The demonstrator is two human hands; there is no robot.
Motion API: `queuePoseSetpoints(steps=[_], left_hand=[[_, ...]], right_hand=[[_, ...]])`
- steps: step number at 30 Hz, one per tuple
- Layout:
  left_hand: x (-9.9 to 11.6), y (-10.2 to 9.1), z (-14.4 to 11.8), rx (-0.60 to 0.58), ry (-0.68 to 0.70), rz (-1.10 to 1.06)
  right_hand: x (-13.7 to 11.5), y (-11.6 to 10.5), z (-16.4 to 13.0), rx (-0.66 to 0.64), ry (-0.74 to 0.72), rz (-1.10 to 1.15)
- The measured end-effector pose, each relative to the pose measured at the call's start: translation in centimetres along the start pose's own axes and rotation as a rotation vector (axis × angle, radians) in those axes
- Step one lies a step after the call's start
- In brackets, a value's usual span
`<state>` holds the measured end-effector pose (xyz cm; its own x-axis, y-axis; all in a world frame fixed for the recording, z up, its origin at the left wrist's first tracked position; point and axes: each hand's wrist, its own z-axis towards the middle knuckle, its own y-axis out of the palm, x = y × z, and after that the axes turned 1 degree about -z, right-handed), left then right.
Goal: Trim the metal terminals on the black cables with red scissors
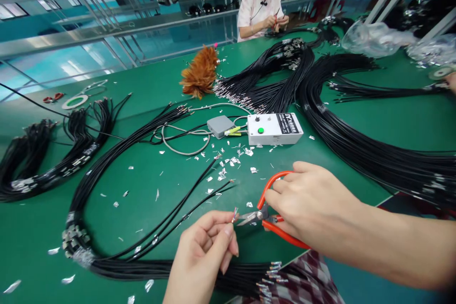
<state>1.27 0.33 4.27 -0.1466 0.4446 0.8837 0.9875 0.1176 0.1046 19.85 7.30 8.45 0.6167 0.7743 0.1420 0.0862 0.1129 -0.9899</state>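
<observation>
Left hand [204,251] pinched the stripped end of a thin black cable [185,216] between thumb and fingertips, the frayed coloured tip [235,213] poking out just past the fingers. Right hand [313,202] was clenched through the loops of red-handled metal scissors [265,216], blades nearly shut and touching that tip. The held cable lay low in the view, near the table's front edge, running back leftward into a black cable bundle [117,199] looped on the green table [142,80]. The cable looked light and limp, likely to flop unless gripped close to the end; the inner strands seemed fine and fragile, so a hold on the black jacket just behind the strip was the safer spot. The jacket looked smooth, maybe slippery. Small silver foil scraps [228,161] were scattered across the table beyond the hands. A white control box with a green button [274,129] sat further back, just beside a small grey box [221,126] with grey leads. More black cable bundles [356,128] swept across the right side, one heap of them [21,166] far left. An orange feather duster [199,76] lay behind, a tape roll [74,101] at left. Another person in a pale shirt [256,9] worked at the far edge, hands apart from the wearer's.
</observation>
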Motion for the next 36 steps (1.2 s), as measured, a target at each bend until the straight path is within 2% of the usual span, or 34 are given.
queuePoseSetpoints(steps=[9, 16, 18, 23, 36], left_hand=[[-0.5, -0.4, 0.1, -0.089, -0.026, -0.022], [-0.7, -0.3, 0.8, -0.047, 0.005, -0.013], [-0.7, -0.4, 0.9, -0.059, 0.003, -0.015], [-0.6, -0.5, 0.6, -0.074, -0.011, -0.038], [-0.6, -0.5, 0.3, -0.055, -0.012, -0.037]], right_hand=[[1.2, 0.5, 0.2, -0.021, -0.105, 0.061], [-0.1, 0.3, -0.9, 0.16, -0.208, 0.192], [0.1, 0.3, -1.0, 0.19, -0.151, 0.161], [1.0, 0.7, -0.8, 0.116, -0.015, 0.056], [0.2, 0.4, -0.3, 0.151, 0.013, 0.019]])
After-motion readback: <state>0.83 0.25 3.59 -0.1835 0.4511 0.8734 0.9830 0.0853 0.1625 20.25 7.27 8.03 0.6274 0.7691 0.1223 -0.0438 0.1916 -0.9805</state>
